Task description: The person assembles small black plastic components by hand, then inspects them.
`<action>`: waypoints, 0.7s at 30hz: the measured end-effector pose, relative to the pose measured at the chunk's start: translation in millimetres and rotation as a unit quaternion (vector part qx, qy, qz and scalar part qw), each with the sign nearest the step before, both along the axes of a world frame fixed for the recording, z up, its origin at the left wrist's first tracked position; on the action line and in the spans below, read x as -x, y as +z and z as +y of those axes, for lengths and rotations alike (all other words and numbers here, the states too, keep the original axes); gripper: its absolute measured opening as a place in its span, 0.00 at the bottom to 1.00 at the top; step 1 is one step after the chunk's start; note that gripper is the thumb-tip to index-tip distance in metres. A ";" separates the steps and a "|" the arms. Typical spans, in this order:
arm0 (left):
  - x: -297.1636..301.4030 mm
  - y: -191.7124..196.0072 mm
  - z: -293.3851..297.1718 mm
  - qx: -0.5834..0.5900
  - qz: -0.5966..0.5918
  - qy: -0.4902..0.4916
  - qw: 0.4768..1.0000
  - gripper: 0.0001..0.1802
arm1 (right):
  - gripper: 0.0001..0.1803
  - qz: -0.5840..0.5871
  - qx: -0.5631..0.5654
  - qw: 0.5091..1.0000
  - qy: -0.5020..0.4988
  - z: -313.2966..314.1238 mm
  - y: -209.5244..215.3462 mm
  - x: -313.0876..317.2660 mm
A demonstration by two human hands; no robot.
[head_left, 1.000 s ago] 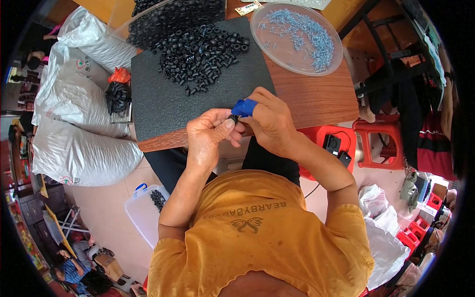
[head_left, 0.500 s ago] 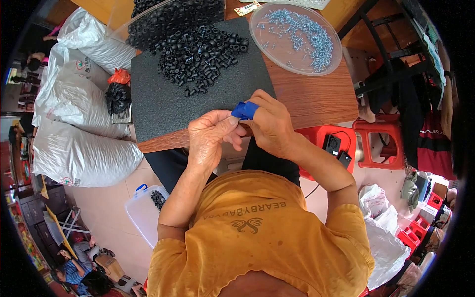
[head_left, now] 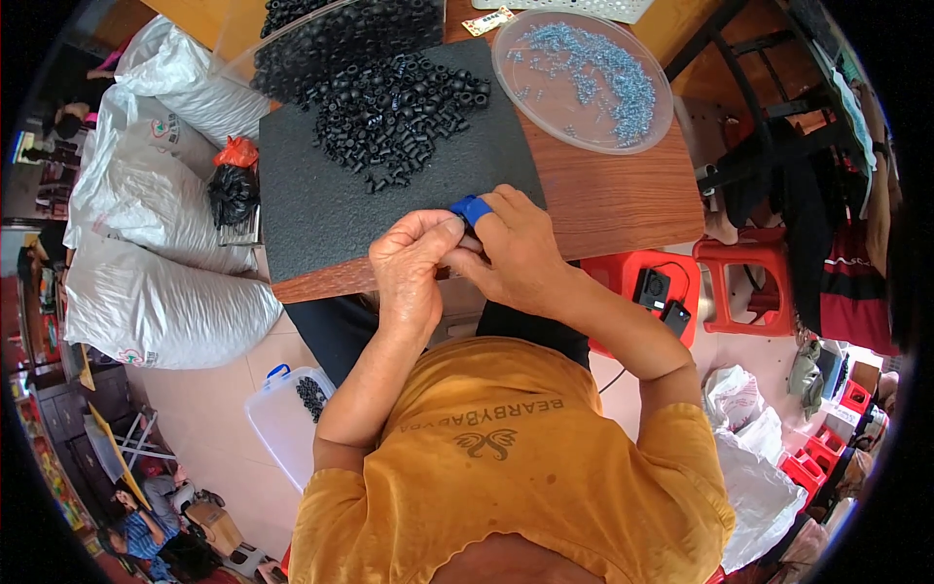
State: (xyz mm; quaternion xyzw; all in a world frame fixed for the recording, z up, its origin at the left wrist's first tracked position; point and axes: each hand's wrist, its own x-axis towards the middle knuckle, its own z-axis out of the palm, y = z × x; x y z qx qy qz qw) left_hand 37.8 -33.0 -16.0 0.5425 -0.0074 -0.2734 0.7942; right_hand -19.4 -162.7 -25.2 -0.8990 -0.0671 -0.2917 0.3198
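Observation:
My left hand (head_left: 409,258) and my right hand (head_left: 520,243) meet over the near edge of the dark mat (head_left: 292,209), fingertips touching. Left thumb and index finger are pinched together. A blue wrap (head_left: 471,209) covers a finger of the right hand, whose fingers curl in against the left fingertips. Whatever lies between them is hidden; only a small dark patch shows. Beyond the hands, a heap of small black hollow parts (head_left: 389,117) is spread on the mat. Many tiny bluish pieces (head_left: 623,88) lie in a round clear plastic lid (head_left: 520,102) at the right.
A clear bin (head_left: 341,49) full of black parts stands at the table's back left. Stuffed white sacks (head_left: 165,302) line the left side. A lidless-looking clear box (head_left: 277,419) with black parts sits on the floor. Red stools (head_left: 744,282) stand right of the wooden table (head_left: 623,209).
My right hand has shifted slightly left and turned, bringing its thumb in against the left hand. The blue-wrapped finger has moved left with it. The left hand has barely moved.

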 end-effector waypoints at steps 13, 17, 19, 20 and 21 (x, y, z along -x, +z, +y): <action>-4.5 -12.9 3.4 0.004 -0.002 -0.022 1.000 0.05 | 0.13 -0.072 0.082 0.994 -0.009 -1.7 -16.8 -10.3; -6.7 -13.9 7.0 -0.004 -0.005 -0.045 0.999 0.07 | 0.14 -0.077 0.057 0.995 -0.005 -4.1 -19.1 -12.4; -8.4 -13.0 8.5 -0.010 0.006 -0.053 0.999 0.08 | 0.14 -0.075 0.050 0.996 -0.003 -4.8 -19.3 -12.9; -9.5 -12.5 9.3 -0.009 0.011 -0.059 0.998 0.08 | 0.14 -0.075 0.051 0.996 -0.002 -5.1 -19.3 -13.0; -10.6 -11.9 9.9 -0.013 0.010 -0.068 0.998 0.09 | 0.14 -0.078 0.053 0.996 -0.001 -5.5 -19.1 -13.1</action>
